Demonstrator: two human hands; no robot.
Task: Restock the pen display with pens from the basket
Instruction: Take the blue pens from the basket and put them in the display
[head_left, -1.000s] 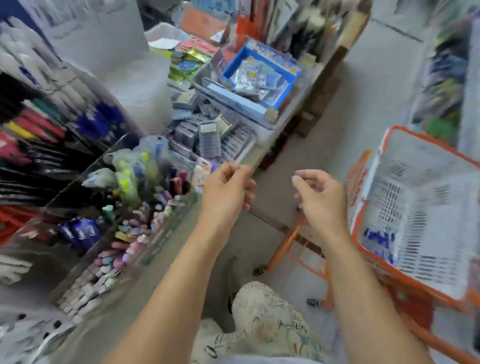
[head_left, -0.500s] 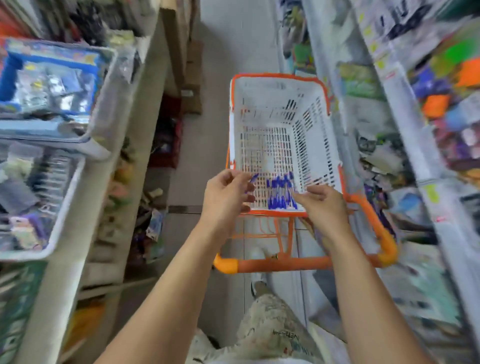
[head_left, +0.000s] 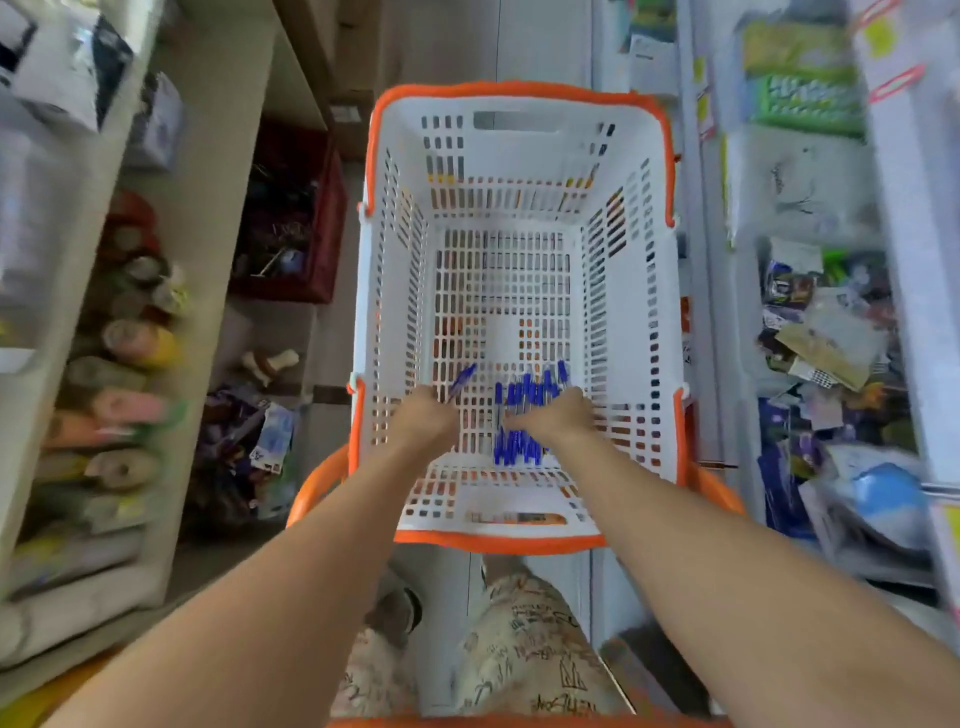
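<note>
A white slotted basket (head_left: 395, 270) with an orange rim stands in front of me. Several blue pens (head_left: 524, 395) lie side by side on its floor near the front wall. One more blue pen (head_left: 464, 378) lies apart to the left, slanted. My left hand (head_left: 428, 421) is down inside the basket at that single pen, and the pen's lower end disappears under its fingers. My right hand (head_left: 556, 418) lies over the middle of the pen row, fingers spread across it. The pen display is out of view.
A beige shelf unit (head_left: 208, 218) with rolls and small goods lines the left side. Racks of packaged stationery (head_left: 810, 332) fill the right. A dark red crate (head_left: 291, 218) sits on the floor to the left of the basket. The basket rests on an orange cart frame (head_left: 317, 493).
My view swung from the pen display on the left round to the basket. Both hands went from in front of me down into the basket onto the blue pens.
</note>
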